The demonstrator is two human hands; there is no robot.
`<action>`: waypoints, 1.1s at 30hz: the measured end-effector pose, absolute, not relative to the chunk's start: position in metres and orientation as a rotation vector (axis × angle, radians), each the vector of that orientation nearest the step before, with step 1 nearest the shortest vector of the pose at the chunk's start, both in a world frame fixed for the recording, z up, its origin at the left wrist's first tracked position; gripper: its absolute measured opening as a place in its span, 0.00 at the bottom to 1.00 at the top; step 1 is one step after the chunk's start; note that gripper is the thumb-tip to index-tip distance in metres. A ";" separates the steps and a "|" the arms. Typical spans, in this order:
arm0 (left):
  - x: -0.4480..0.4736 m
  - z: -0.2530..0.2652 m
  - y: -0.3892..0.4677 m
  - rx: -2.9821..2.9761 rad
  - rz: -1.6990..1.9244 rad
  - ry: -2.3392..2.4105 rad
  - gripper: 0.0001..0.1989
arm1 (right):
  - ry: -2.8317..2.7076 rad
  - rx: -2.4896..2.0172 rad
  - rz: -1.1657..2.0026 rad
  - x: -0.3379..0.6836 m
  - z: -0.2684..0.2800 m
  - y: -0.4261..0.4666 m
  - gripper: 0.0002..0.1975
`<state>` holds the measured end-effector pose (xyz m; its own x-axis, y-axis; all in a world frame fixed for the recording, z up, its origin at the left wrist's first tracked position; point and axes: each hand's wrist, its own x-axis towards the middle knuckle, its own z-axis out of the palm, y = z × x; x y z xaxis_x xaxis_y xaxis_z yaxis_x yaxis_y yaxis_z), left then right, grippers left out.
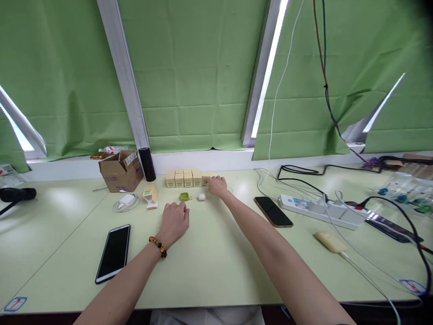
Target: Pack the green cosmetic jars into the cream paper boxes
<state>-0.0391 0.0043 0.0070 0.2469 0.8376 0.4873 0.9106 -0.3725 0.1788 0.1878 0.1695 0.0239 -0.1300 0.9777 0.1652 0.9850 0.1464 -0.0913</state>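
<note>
My right hand (217,186) reaches to the right end of a row of small cream boxes (179,179). Its fingers are closed on the end box (205,179), which stands slightly apart from the others. My left hand (175,219), wearing a beaded bracelet, rests on the table with its fingers curled in; nothing shows in them. Just beyond it lie a small green case (184,197) with a loop and a small white rounded case (201,197). To the left of these, an opened cream box (150,196) with a green-edged window lies with its flap out.
Left are a black-screened phone (113,253), a white charger with cable (126,201), a cardboard box (122,171) and a black cylinder (147,164). Right are another phone (273,211), a white power strip (321,212), a cream mouse-shaped object (330,242) and tangled cables.
</note>
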 end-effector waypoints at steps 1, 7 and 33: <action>-0.039 0.007 0.004 -2.367 -0.785 -1.675 0.09 | -2.232 -1.949 -0.051 0.187 0.024 0.172 0.20; -0.039 0.010 0.002 -2.381 -0.781 -1.691 0.10 | -2.237 -2.001 -0.004 0.183 0.028 0.186 0.18; -0.040 0.003 0.011 -2.423 -0.625 -1.712 0.10 | -2.389 -1.873 0.004 0.164 0.007 0.020 0.10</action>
<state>-0.0401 0.0113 0.0030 0.2795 0.8772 0.3903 0.9223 -0.3584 0.1450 0.1639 0.0198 0.0067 -0.2355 0.9685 0.0813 0.9682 0.2411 -0.0674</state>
